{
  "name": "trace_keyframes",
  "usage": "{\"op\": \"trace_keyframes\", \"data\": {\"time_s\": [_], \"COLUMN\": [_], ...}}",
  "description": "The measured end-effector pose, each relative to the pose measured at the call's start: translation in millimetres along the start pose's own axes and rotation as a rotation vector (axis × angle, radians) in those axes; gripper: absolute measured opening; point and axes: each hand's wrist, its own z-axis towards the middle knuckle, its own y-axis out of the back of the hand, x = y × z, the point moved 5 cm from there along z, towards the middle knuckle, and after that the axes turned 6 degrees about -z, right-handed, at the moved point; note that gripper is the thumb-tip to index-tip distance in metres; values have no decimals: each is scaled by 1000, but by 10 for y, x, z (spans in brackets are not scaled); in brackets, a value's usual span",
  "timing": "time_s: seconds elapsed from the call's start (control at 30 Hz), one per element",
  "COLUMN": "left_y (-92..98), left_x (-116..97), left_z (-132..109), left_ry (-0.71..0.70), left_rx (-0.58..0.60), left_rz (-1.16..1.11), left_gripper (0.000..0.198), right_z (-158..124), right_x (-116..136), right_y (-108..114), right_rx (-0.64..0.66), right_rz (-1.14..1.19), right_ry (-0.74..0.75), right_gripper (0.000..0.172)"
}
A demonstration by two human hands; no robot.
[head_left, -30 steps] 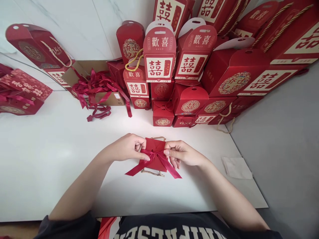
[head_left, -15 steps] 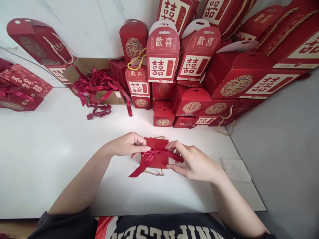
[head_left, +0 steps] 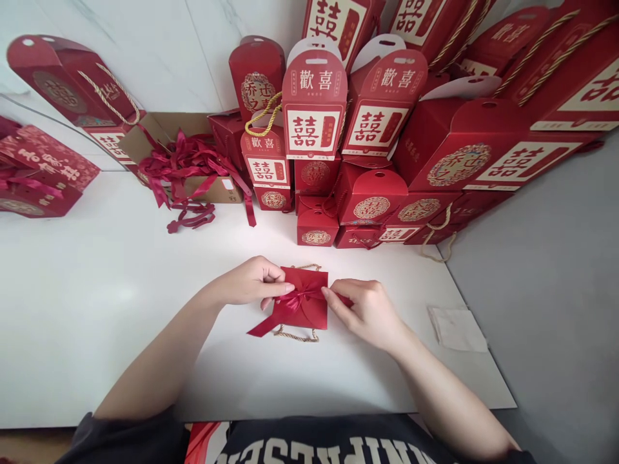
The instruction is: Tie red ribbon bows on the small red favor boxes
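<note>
A small red gift box [head_left: 314,316] sits on the white table in front of me, with gold rope handles lying out past its far and near sides. Across its top runs a dark red ribbon [head_left: 271,323], gathered in a bow near the middle, one tail hanging toward the lower left. My left hand [head_left: 264,281] pinches the ribbon at the bow's left side, thumb on top. On the right side, my right hand [head_left: 360,306] grips the ribbon between thumb and fingers; the ribbon's end is mostly hidden inside that hand.
Red gift boxes [head_left: 372,203] are stacked along the back and right. A cardboard box [head_left: 213,190] of loose ribbons stands at the back left, with ribbon pieces [head_left: 191,217] before it. More red boxes [head_left: 53,161] are far left. A folded white cloth [head_left: 457,328] lies at right.
My right hand has closed from a looser grasp into a pinch on the ribbon's right part. The left hand has barely moved, and the box stays in place.
</note>
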Motion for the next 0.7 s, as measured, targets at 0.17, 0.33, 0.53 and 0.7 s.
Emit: {"op": "trace_keyframes", "data": {"time_s": [0.17, 0.33, 0.53, 0.7], "left_y": [-8, -10, -19, -28], "left_x": [11, 16, -15, -43], "left_z": [5, 4, -28, -44], "left_ry": [-3, 5, 15, -8], "left_rx": [-5, -19, -78, -71], "left_rz": [21, 15, 75, 90], "left_gripper": [41, 40, 42, 41], "right_z": [24, -3, -137, -56], "right_x": [-211, -343, -499, -629], "right_y": [-127, -200, -113, 102], "right_rx": [231, 523, 922, 705], "right_rz": [481, 710, 618, 563], "right_ry": [-263, -300, -211, -156], "right_gripper": [45, 45, 42, 35]}}
